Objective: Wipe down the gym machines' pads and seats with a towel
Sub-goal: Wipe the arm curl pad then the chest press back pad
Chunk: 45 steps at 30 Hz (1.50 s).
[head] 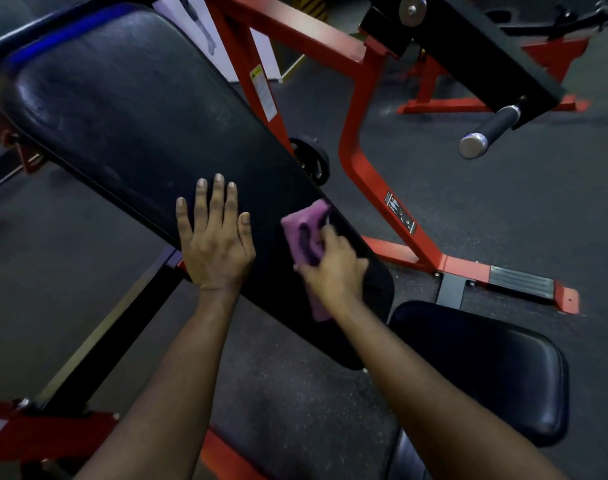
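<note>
The left hand (pixel 214 242) lies flat, fingers straight and spread, on the long black back pad (pixel 122 109). Just beside it, the right hand (pixel 333 268) grips a folded purple towel (pixel 304 233), pressed against the pad's lower end. Below the right forearm sits the black seat (pixel 496 368).

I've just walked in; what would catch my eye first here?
The black back pad slants across the middle, the left hand flat on it and the right hand gripping a purple towel against its lower end. Behind, a bright red frame stands out; a black seat sits lower right.
</note>
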Available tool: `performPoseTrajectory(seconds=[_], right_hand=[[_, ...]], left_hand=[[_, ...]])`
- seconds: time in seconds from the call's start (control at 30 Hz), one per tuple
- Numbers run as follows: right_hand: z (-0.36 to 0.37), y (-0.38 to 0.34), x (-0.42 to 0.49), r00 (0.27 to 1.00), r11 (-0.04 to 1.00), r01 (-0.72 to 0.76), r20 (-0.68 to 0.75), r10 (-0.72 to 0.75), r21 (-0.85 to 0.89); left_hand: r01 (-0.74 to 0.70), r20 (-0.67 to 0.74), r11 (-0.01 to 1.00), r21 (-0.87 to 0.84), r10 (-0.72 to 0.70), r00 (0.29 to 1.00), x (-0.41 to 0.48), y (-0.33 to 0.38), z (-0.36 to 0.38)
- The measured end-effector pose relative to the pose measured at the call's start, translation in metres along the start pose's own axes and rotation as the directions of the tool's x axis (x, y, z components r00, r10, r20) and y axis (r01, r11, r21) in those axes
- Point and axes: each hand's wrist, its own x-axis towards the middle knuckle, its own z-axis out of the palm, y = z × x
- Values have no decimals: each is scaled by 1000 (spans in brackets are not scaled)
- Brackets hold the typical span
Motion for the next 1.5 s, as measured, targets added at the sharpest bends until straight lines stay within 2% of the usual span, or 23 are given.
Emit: performPoseTrajectory(seconds=[0.03,0.1,0.17,0.27,0.37,0.5,0.67,0.77,0.83,0.9,0.97,1.03,1.1,1.17,1.23,1.33,1.43,1.5], right_hand=[[7,-5,-11,998,998,60,12,-60,-25],[20,-5,-22,993,995,96,-65,-94,21],[33,2,-25,989,993,52,-144,-36,109],[55,8,-33,989,979,45,-150,-14,201],[73,5,-36,979,984,126,-177,-103,125],[82,9,-31,975,991,118,-197,-103,62],[98,54,-53,965,990,136,-231,-123,43],[103,91,-71,966,996,76,-250,-61,53],[102,104,-79,960,994,-31,-273,60,109],[94,94,-74,936,960,-161,-273,222,228],[84,63,-62,914,932,-211,-279,295,294],[76,23,-53,940,962,-96,-295,172,255],[78,-7,-53,955,985,97,-291,-52,142],[86,-6,-55,946,971,235,-240,-220,37],[95,22,-60,927,951,302,-216,-307,-56],[105,77,-77,917,941,310,-217,-334,-135],[111,131,-95,945,965,231,-209,-254,-127],[114,160,-105,968,983,157,-183,-172,-92]], left_hand=[[-1,-1,1000,-2,1,1000,0,0,0],[-1,-5,1000,-10,1,1000,0,-1,0],[-3,-18,1000,-5,3,1000,1,0,0],[-5,-37,1000,-3,4,999,0,-2,3],[-1,-54,1000,-4,1,999,0,-1,4],[7,-35,1000,2,-7,999,1,0,2],[15,-11,1000,18,-15,1000,2,2,2],[17,4,1000,24,-17,1000,0,2,2],[14,8,999,30,-14,1000,0,3,1],[13,12,999,30,-13,1000,0,2,0],[15,15,1000,21,-15,1000,0,1,1],[11,5,1000,8,-11,1000,-1,1,1],[0,-7,1000,7,0,1000,-1,1,2],[-5,-14,1000,6,5,1000,0,1,2],[-4,-14,1000,11,4,1000,0,1,2],[-4,-6,1000,22,4,1000,0,3,-1],[8,29,1000,8,-8,1000,-1,6,-3],[-63,57,998,-23,64,996,-12,16,-5]])
